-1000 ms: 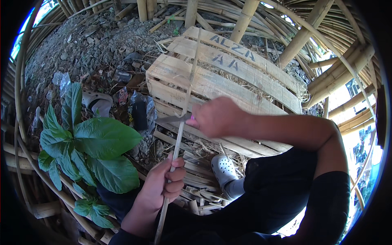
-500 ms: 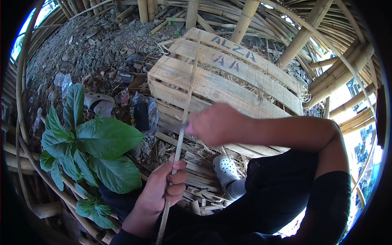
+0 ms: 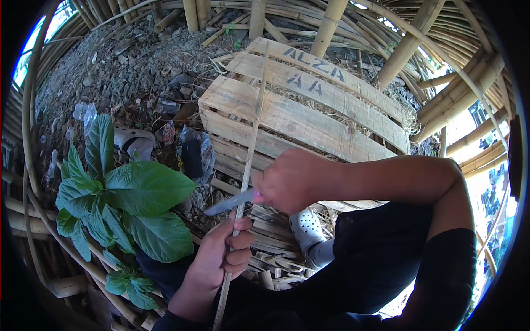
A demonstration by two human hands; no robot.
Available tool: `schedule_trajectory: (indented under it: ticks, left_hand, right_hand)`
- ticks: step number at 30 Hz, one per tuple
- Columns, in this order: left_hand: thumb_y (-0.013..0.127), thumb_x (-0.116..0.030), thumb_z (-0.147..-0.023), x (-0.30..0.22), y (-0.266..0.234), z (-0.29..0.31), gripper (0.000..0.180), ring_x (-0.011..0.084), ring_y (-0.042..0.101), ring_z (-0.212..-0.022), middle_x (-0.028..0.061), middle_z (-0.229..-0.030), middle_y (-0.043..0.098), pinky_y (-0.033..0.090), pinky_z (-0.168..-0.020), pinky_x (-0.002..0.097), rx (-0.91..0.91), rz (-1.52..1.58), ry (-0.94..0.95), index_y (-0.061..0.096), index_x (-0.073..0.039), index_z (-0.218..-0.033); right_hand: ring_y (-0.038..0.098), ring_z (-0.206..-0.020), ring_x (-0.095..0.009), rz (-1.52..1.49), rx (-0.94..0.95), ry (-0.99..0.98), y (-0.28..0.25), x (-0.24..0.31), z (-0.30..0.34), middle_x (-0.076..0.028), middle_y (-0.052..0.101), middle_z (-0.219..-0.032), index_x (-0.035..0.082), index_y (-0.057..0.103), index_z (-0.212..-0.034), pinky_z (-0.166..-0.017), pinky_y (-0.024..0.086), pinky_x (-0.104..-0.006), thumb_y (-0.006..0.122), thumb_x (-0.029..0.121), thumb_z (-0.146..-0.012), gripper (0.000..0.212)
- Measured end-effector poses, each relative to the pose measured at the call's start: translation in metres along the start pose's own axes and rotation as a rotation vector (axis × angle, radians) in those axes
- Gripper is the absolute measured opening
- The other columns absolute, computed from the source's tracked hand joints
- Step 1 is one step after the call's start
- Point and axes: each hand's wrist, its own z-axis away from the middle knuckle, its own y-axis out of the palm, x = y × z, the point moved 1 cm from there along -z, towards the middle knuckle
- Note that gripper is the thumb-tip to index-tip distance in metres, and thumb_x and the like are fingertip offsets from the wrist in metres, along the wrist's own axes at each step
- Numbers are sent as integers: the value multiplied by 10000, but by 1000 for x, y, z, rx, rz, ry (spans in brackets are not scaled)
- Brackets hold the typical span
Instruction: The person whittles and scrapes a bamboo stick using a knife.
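My left hand [image 3: 223, 251] is closed around a long, thin bamboo strip [image 3: 253, 132], which slants up and away from my lap. The strip's far end lies over the wooden crate [image 3: 309, 124]. A knife [image 3: 229, 203] with a pink handle is in my right hand [image 3: 295, 179], fingers wrapped round the grip. Its blade crosses the strip just above my left fist and points to the left. Most of the handle is hidden in my fingers.
Leafy green plants [image 3: 146, 190] grow close on my left. Grey clog shoes [image 3: 306, 229] are on my feet. Cut bamboo pieces [image 3: 273, 259] litter the ground below. Plastic scraps [image 3: 201, 154] lie left of the crate. Bamboo poles [image 3: 331, 27] stand behind and to the right.
My right hand has drawn the knife down along the strip, nearer to my left hand. The blade, blurred before, now shows plainly. My left hand stays in place.
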Motion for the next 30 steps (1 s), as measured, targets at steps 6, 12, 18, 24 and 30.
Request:
schedule_trajectory:
  ticks: [6, 12, 18, 24, 30]
  left_hand:
    - [307, -355, -1029, 1, 6, -2, 268, 6, 126, -402, -96, -598, 224, 95, -316, 191, -32, 23, 19, 416, -181, -857]
    - [288, -323, -1037, 1, 7, -2, 273, 2, 111, -391, -94, -585, 204, 96, -297, 189, -47, 75, 42, 424, -162, -863]
    - [332, -377, -1022, 0, 2, -2, 273, 11, 130, -407, -91, -607, 241, 90, -324, 193, 19, 67, -19, 409, -185, -845]
    - [292, -286, -1034, 2, 7, -4, 256, 1, 111, -389, -88, -585, 198, 84, -291, 190, -6, 197, 3, 421, -148, -861]
    - [292, -288, -1034, 1, 6, 0, 256, 3, 107, -391, -88, -588, 200, 84, -290, 189, -1, 170, 6, 420, -145, -865]
  right_hand:
    - [589, -486, -308, -63, -55, -213, 12, 15, 16, -108, 570, -544, 35, 551, -752, -456, 458, -425, 514, 363, -915, 368]
    - [639, -608, -295, -15, 66, -49, -2, 19, 13, -113, 629, -670, 61, 618, -803, -565, 494, -429, 435, 352, -957, 376]
    - [635, -585, -297, 73, -38, -140, -1, 8, 10, -110, 609, -626, 53, 614, -800, -551, 491, -420, 431, 354, -962, 387]
    - [636, -584, -314, 70, -89, -77, -2, -7, 1, -124, 607, -603, 42, 572, -805, -531, 494, -426, 505, 307, -911, 293]
    - [640, -604, -320, 75, -117, -67, -3, -5, -3, -127, 624, -640, 47, 586, -749, -565, 497, -428, 444, 357, -952, 396]
